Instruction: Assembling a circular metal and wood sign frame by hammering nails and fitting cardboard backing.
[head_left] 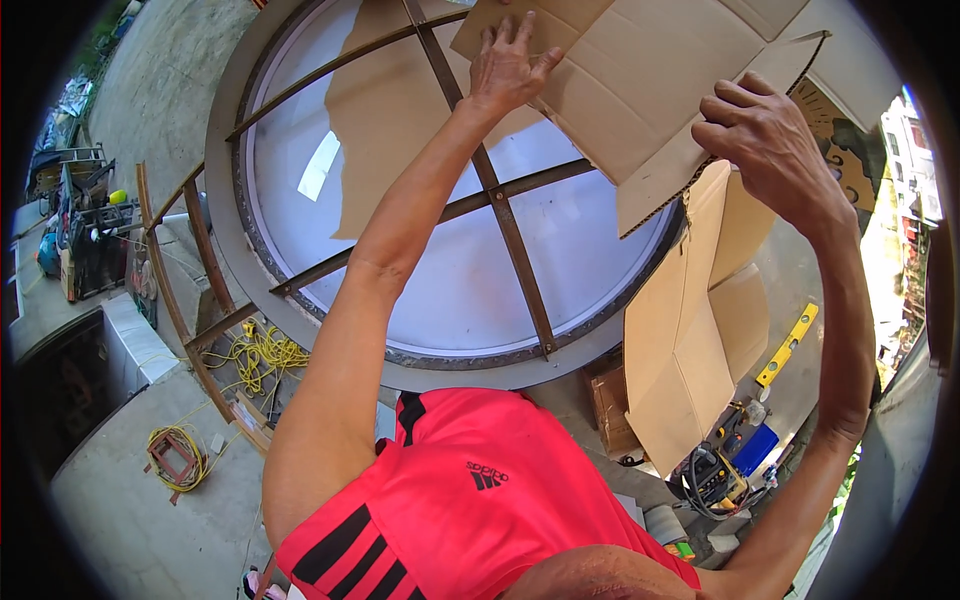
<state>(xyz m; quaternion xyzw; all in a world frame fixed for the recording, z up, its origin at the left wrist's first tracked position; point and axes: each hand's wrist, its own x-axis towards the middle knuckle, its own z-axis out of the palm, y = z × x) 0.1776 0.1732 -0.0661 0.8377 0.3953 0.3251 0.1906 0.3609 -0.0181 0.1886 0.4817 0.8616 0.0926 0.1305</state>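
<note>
A large folded sheet of brown cardboard (640, 90) lies slanting across the far right of a round glazed frame. My left hand (510, 65) rests on its left part, palm down and fingers spread. With curled fingers, my right hand (765, 145) grips the cardboard's right flap near its cut edge; the thumb is mostly hidden. Brown metal bars (520, 270) cross the round frame (228, 190) over a glossy whitish pane (400, 290). A torn-edged cardboard piece (390, 120) shows beneath the bars, on or behind the pane; I cannot tell which.
More open cardboard (680, 370) hangs down right of the frame. Beyond it are a yellow spirit level (787, 345) and a blue box (752, 450) among tools. At left stand a curved metal frame (165, 280), yellow cord (255, 355) and a cord reel (175, 460).
</note>
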